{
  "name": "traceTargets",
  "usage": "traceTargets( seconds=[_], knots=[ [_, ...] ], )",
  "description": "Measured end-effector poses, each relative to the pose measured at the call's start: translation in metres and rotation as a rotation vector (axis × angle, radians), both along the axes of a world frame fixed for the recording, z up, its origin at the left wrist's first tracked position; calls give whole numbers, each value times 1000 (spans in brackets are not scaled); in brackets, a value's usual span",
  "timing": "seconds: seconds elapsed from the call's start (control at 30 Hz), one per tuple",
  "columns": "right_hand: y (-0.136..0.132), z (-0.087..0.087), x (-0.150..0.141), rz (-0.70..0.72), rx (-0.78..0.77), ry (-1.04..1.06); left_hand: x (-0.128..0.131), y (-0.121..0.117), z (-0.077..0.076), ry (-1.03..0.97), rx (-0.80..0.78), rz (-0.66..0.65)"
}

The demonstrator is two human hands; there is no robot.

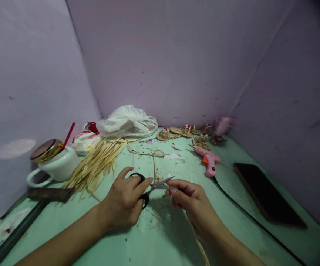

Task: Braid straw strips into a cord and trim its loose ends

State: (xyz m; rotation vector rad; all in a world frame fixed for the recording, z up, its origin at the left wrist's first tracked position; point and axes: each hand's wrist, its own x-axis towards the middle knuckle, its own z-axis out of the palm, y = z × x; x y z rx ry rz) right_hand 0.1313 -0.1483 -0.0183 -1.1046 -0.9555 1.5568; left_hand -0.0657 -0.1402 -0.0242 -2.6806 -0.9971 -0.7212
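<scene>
In the middle of the head view, my left hand [125,201] is closed on black-handled scissors [154,187], its fingers at the handles. The blades stand apart and point right, their tips close to the fingers of my right hand [190,199]. Those fingers are pinched on a thin braided straw cord [200,248], which hangs below the hand to the bottom edge. Another stretch of straw cord [154,164] loops on the table behind the scissors. Exactly where the blades meet the cord I cannot make out.
Flat straw strips [97,164] lie left, beside a white mug [65,162] with a lidded container, and a hammer [51,194]. A white plastic bag [128,122] sits behind. Small woven straw hats [167,135], a pink glue gun [208,159] with cord and a phone [265,194] lie right.
</scene>
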Motion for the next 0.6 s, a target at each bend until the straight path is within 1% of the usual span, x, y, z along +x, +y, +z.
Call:
traceTargets(
  seconds=[0.13, 0.33, 0.47, 0.6],
  knots=[
    [2, 7, 4, 83, -94, 40, -7, 6, 5, 78, -13, -52],
    [4, 13, 9, 189, -144, 83, -11, 10, 6, 85, -25, -108],
    [4, 13, 9, 206, -206, 111, -12, 10, 6, 74, -60, -123],
    [3, 14, 8, 210, -216, 88, -11, 10, 6, 76, -93, -137]
  ],
)
